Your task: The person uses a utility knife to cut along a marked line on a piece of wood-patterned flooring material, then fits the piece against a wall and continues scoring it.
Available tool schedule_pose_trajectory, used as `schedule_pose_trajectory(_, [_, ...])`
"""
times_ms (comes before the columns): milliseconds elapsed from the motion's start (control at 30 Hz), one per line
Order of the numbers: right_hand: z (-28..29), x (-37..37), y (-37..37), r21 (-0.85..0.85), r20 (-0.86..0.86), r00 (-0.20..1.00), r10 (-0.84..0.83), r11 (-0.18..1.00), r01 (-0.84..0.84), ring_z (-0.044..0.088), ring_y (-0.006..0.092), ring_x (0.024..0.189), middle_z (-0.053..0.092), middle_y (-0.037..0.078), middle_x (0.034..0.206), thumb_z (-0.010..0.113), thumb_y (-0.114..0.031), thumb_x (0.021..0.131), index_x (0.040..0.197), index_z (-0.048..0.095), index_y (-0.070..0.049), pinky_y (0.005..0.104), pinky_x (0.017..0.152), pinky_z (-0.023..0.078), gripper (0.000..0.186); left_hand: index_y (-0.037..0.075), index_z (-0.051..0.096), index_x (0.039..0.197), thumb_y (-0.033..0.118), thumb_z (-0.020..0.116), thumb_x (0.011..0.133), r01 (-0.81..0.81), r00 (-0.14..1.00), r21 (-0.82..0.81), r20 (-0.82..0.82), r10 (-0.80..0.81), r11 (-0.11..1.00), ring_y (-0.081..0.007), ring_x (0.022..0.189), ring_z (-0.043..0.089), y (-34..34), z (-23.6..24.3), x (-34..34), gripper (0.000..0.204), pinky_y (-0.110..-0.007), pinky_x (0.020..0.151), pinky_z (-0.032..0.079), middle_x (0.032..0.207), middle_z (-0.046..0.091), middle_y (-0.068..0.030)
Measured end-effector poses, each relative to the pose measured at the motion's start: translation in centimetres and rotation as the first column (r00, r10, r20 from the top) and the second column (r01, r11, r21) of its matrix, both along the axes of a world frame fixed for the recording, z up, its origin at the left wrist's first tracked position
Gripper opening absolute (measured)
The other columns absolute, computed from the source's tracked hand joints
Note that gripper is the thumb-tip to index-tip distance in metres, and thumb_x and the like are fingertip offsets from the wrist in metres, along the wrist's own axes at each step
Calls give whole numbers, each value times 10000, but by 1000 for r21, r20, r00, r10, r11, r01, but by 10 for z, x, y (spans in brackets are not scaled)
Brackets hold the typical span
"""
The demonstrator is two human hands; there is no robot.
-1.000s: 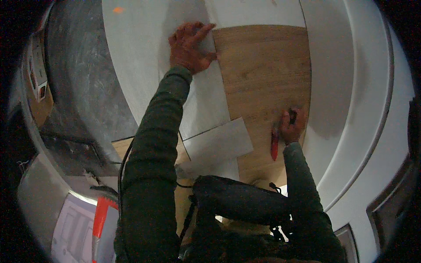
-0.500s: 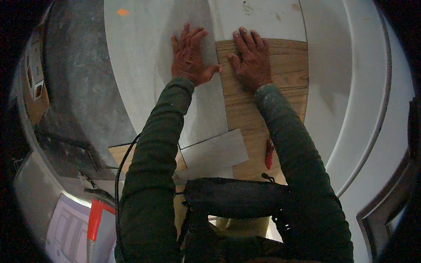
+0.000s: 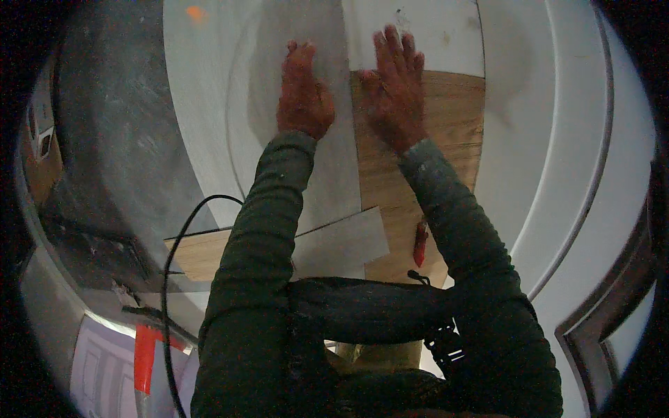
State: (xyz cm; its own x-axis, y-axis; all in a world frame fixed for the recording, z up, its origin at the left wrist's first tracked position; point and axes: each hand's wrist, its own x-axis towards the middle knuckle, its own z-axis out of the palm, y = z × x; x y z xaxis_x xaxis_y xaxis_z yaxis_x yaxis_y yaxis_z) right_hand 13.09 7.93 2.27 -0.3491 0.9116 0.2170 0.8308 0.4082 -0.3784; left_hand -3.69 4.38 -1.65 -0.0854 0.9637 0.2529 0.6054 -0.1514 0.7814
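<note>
My left hand [image 3: 304,97] is over a pale grey floor plank [image 3: 320,181], slightly blurred, turned partly on its side with fingers pointing away from me and close together. Nothing shows in it. To its right, my right hand [image 3: 396,90] reaches across a brown wood-look plank [image 3: 453,111], palm down. Its fingers stretch past the plank's far edge toward a whitish surface [image 3: 446,42]; whether they touch is unclear. By my right forearm lies a slim red tool [image 3: 420,244], its kind unclear. A short grey plank piece [image 3: 341,240] rests askew nearer to me.
Dark grey floor [image 3: 125,132] spreads on the left. A wood-look piece [image 3: 198,254] lies beside my left forearm, and a black cable [image 3: 167,299] loops there. White curved trim [image 3: 550,209] runs along the right. A red-edged package [image 3: 145,359] is at lower left.
My left hand has turned onto its side and drawn its fingers and thumb in from a spread position. My right hand has shifted slightly away from me, its fingers straighter.
</note>
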Motion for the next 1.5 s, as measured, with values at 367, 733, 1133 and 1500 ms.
schedule_pose_trajectory(367, [-12, 14, -9, -81, 134, 991, 8, 997, 3, 261, 340, 1412, 305, 108, 1528, 445, -290, 954, 1446, 362, -83, 512, 1148, 151, 540, 54, 343, 1390, 236, 673, 798, 19, 985, -20, -171, -23, 1000, -372, 1406, 249, 8, 12, 10, 702, -533, 1146, 172, 1420, 406, -150])
schedule_pose_trajectory(733, [16, 8, 13, 76, -95, 995, -11, 997, 18, 291, 327, 1401, 369, 102, 1495, 464, -252, 958, 1410, 432, -101, 520, 1138, 172, 477, 150, 275, 1462, 479, 725, 738, 26, 900, -92, -432, -63, 995, -362, 1419, 221, 20, 20, 8, 913, -560, 1136, 157, 1491, 328, -121])
schedule_pose_trajectory(1133, [-22, 18, -19, 16, 215, 975, -56, 998, 53, 308, 286, 1393, 377, 57, 1495, 446, -330, 966, 1419, 426, -138, 499, 1135, 197, 493, 123, 255, 1464, 259, 642, 819, 4, 898, -76, -439, -37, 997, -348, 1420, 224, 18, 8, 16, 764, -559, 1139, 159, 1494, 321, -112])
schedule_pose_trajectory(1500, [-19, 35, -6, 2, -533, 846, -24, 1000, 30, 416, 304, 1327, 503, 118, 1382, 569, -158, 908, 1294, 542, -87, 469, 1132, 248, 394, 42, 316, 1425, 78, 511, 849, -103, 946, 75, -302, 121, 992, -381, 1390, 282, 37, 12, 10, 609, -569, 1124, 176, 1442, 389, -194])
